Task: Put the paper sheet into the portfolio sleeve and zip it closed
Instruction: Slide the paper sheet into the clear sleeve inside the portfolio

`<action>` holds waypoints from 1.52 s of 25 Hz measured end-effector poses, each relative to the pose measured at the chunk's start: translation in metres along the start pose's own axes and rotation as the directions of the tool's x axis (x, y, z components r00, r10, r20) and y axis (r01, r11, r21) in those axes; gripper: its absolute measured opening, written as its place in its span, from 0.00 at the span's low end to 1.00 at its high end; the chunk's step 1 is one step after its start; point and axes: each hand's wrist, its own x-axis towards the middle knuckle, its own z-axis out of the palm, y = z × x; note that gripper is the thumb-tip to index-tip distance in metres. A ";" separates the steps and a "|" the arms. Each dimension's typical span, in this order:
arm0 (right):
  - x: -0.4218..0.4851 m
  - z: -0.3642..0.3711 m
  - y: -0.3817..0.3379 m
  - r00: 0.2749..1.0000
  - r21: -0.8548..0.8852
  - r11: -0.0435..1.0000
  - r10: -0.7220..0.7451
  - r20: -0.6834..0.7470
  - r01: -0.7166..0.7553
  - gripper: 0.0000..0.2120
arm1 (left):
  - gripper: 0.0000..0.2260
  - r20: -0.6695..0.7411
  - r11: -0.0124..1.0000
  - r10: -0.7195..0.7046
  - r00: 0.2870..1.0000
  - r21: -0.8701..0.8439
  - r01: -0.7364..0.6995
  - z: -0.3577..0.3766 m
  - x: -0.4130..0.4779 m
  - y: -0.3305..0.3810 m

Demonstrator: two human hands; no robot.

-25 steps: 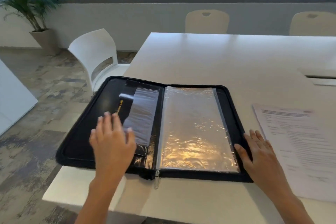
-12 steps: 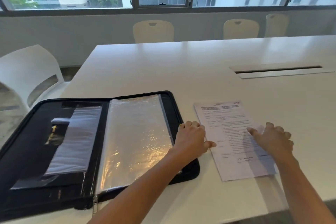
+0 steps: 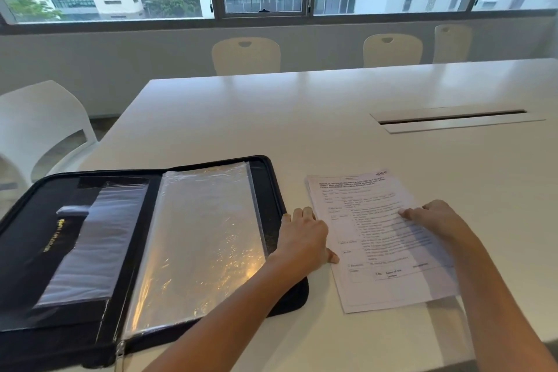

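A black zip portfolio (image 3: 273, 187) lies open on the white table (image 3: 302, 118), with clear plastic sleeves (image 3: 199, 238) shining on its right half. A printed paper sheet (image 3: 371, 220) lies flat just right of it. My left hand (image 3: 305, 235) rests between the portfolio's right edge and the sheet's left edge, fingers curled, thumb touching the paper. My right hand (image 3: 434, 216) presses down on the sheet's right side with fingers bent. Neither hand has lifted the paper. The zipper pull (image 3: 120, 355) hangs at the portfolio's near edge.
A cable slot (image 3: 453, 121) is set into the table at the far right. A white chair (image 3: 45, 130) stands at the left, and cream chairs (image 3: 246, 54) line the far side under the windows.
One second ago both hands were at the portfolio. My view swung right, and both hands have come to the sheet, the left closing in on its left edge.
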 end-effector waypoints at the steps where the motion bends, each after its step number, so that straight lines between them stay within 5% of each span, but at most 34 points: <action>1: 0.003 0.001 0.002 1.000 0.047 0.999 -0.008 0.019 0.008 0.15 | 0.29 0.001 1.000 -0.006 1.000 -0.007 0.006 0.000 0.000 0.000; 5: 0.005 -0.002 0.008 0.993 0.335 0.941 -0.079 0.089 0.045 0.04 | 0.29 -0.023 0.997 -0.031 0.999 -0.073 0.029 0.001 0.002 -0.003; 9: -0.004 -0.012 0.017 0.946 0.677 0.723 -0.299 0.127 0.137 0.12 | 0.33 -0.220 0.910 -0.168 0.961 -0.409 0.065 -0.002 0.011 -0.007; 11: -0.007 -0.018 0.017 0.918 0.756 0.632 -0.381 0.110 0.172 0.13 | 0.37 -0.138 0.671 -0.217 0.966 -0.740 0.045 -0.013 0.021 -0.008; 13: -0.009 -0.025 0.012 0.904 0.800 0.564 -0.422 0.067 0.204 0.15 | 0.30 -0.123 0.311 -0.104 0.987 -0.947 -0.085 -0.027 0.030 -0.009; 15: -0.010 -0.029 0.003 0.876 0.827 0.498 -0.482 0.013 0.261 0.17 | 0.17 -0.220 0.053 -0.045 0.974 -0.975 -0.217 -0.042 0.035 -0.006; 17: -0.009 -0.034 -0.010 0.835 0.843 0.420 -0.547 -0.060 0.336 0.17 | 0.13 -0.305 -0.101 -0.037 0.952 -0.946 -0.307 -0.057 0.037 0.001; 24: 0.007 -0.045 -0.041 0.733 0.824 0.320 -0.661 -0.160 0.468 0.18 | 0.12 -0.551 -0.008 -0.022 0.834 -0.834 -0.551 -0.077 0.047 -0.003; 32: 0.016 -0.016 -0.015 0.797 0.842 0.451 -0.602 0.044 0.295 0.20 | 0.11 -0.452 0.035 -0.082 0.888 -0.892 -0.451 -0.048 0.051 -0.004; 38: 0.021 -0.020 -0.010 0.768 0.858 0.463 -0.625 0.141 0.220 0.22 | 0.11 -0.424 -0.066 -0.172 0.889 -0.896 -0.439 -0.057 0.057 -0.006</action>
